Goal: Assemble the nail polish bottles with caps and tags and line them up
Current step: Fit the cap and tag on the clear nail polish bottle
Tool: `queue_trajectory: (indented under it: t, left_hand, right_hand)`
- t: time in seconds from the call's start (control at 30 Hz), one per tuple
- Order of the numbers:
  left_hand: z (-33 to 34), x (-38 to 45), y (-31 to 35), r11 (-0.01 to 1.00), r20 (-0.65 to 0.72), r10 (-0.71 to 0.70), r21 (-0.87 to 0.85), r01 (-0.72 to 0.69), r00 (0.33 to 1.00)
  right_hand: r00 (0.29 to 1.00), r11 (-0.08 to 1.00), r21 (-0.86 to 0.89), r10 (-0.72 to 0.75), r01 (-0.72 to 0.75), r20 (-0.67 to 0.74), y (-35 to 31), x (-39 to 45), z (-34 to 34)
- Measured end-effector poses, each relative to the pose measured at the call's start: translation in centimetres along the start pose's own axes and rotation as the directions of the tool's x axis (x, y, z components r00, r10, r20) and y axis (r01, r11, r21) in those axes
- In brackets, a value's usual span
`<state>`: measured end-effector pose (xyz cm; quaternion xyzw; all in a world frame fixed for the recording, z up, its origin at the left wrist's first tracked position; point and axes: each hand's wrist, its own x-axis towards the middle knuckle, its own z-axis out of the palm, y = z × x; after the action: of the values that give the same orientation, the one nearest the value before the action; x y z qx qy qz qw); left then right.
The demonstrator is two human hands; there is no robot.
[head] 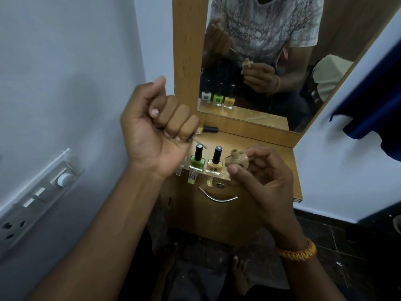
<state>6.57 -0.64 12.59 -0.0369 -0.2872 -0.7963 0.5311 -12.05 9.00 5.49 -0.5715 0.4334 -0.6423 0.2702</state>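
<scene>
My left hand (156, 124) is raised in a fist, its fingers curled round a black brush cap (191, 135); only the cap's tip and the thin brush show below the fingers. To the right and lower, my right hand (260, 179) pinches an uncapped beige nail polish bottle (237, 162), tilted, above the shelf. On the wooden shelf (280, 157) a capped green bottle (197, 162) and a capped yellow bottle (214, 166) stand side by side at the front edge. Their tags (192, 178) hang over the edge. A clear bottle (181, 168) left of them is mostly hidden by my left wrist.
A loose black cap (211, 129) lies at the back of the shelf below the mirror (249, 61). A drawer with a metal handle (218, 197) sits under the shelf. A switch panel (41, 198) is on the left wall. Blue cloth (373, 109) hangs at right.
</scene>
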Motion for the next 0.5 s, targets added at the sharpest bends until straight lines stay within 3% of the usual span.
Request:
queue_trajectory:
  t: [0.1,0.23,0.3,0.4,0.47,0.5]
  left_hand:
    - [0.9,-0.6,1.2,0.998,0.004,0.041,0.046,-0.041,0.999]
    - [2.7,-2.3,-1.2,0.961,0.018,0.038,0.274,-0.042,0.999]
    - [3.3,-3.8,-4.4,0.847,-0.036,-0.014,0.531,0.031,0.999]
    - [2.3,-5.3,-9.1,0.480,-0.086,-0.016,0.873,0.083,0.996]
    - [1.2,-5.2,-10.4,0.427,-0.196,-0.041,0.883,0.195,0.980]
    - [0.7,-4.9,-10.5,0.500,-0.273,-0.081,0.821,0.276,0.959]
  right_hand:
    - [0.994,0.995,0.093,0.036,-0.027,-0.105,-0.2,0.5,-1.0]
    - [0.975,0.956,0.290,0.099,-0.038,-0.198,-0.8,1.4,-2.8]
    - [0.970,0.944,0.326,0.125,-0.051,-0.210,-1.0,1.7,-4.0]
    - [0.965,0.940,0.327,0.169,-0.097,-0.199,-1.1,2.0,-5.8]
    - [0.962,0.936,0.326,0.203,-0.135,-0.184,-1.0,2.0,-6.6]
    - [0.959,0.932,0.328,0.221,-0.154,-0.179,-0.9,2.0,-6.8]
